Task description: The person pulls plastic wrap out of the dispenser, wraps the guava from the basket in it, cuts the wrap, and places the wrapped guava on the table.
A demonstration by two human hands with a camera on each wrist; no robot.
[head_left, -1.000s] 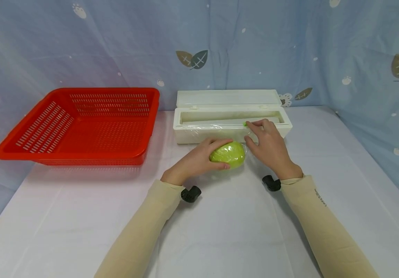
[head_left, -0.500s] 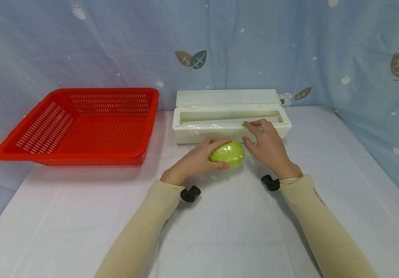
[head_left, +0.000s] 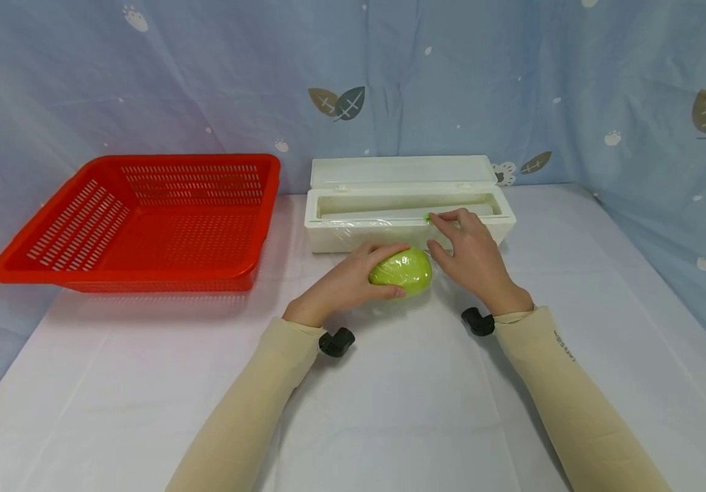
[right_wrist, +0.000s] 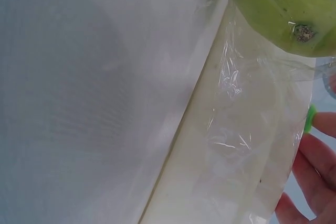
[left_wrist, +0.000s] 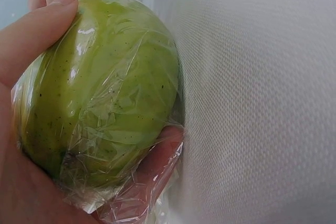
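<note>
In the head view my left hand (head_left: 343, 283) grips a round green fruit (head_left: 406, 270) wrapped in clear cling film, thumb on the near side and fingers on the far side. Film (right_wrist: 228, 145) runs from the fruit over the front of a white cling film dispenser (head_left: 346, 239), whose lid stands up. My right hand (head_left: 476, 256) is at the dispenser's front rim, its index fingertip touching a small green slide cutter (head_left: 428, 218). The thumb sits lower, apart from the cutter. In the left wrist view the wrapped fruit (left_wrist: 121, 77) shows crumpled film near the palm.
A red slotted plastic basket (head_left: 171, 275) stands on the left of the white-covered table (head_left: 414, 396). A pale roll (head_left: 389, 213) lies inside the dispenser. Behind it hangs a blue patterned curtain (head_left: 451, 82).
My right index finger and the green slide cutter have moved slightly left along the dispenser's rim. My left hand keeps its grip on the fruit.
</note>
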